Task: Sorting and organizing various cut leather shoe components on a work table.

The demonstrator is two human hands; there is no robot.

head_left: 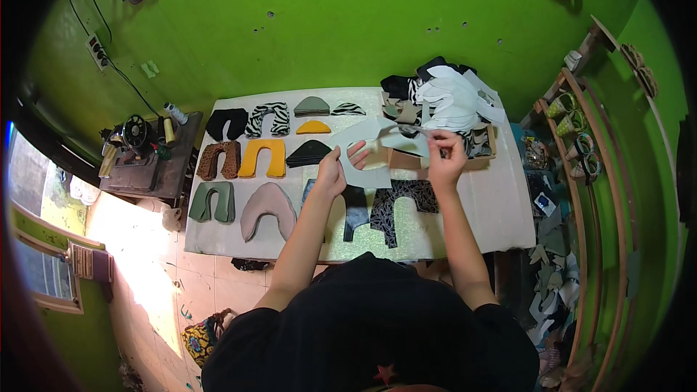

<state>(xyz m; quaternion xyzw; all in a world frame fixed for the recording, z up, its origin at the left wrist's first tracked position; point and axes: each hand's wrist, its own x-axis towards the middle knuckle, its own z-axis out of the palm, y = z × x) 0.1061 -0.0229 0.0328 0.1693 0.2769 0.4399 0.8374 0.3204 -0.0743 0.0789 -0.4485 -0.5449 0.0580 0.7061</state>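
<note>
- Bright green walls close in a small workroom; a white table (501, 210) fills the middle, and an old sewing machine (134, 134) sits on a stand to the person's left
- On the table lie rows of cut shoe-upper pieces: a yellow U-shaped piece (263, 157), a leopard-print piece (218, 160), a pink piece (267, 207), a green piece (212, 201) and a dark patterned piece (403, 207) near the front edge
- A heap of white and zebra-print cut pieces (450, 101) is piled at the far right of the table
- The left hand (335, 172) is closed on the lower edge of a pale grey cardboard pattern (367, 152), holding it lifted above the table, over the dark pieces
- The right hand (444, 156) is curled shut around something thin at the pattern's right end; it may be a pen or small blade, but the view is too small to say
- The step in hand looks like trimming or marking the pattern while it is held taut between both hands
- The next move would call for a steady left-hand pinch and a fine, controlled stroke from the right, kept along the pattern's edge
</note>
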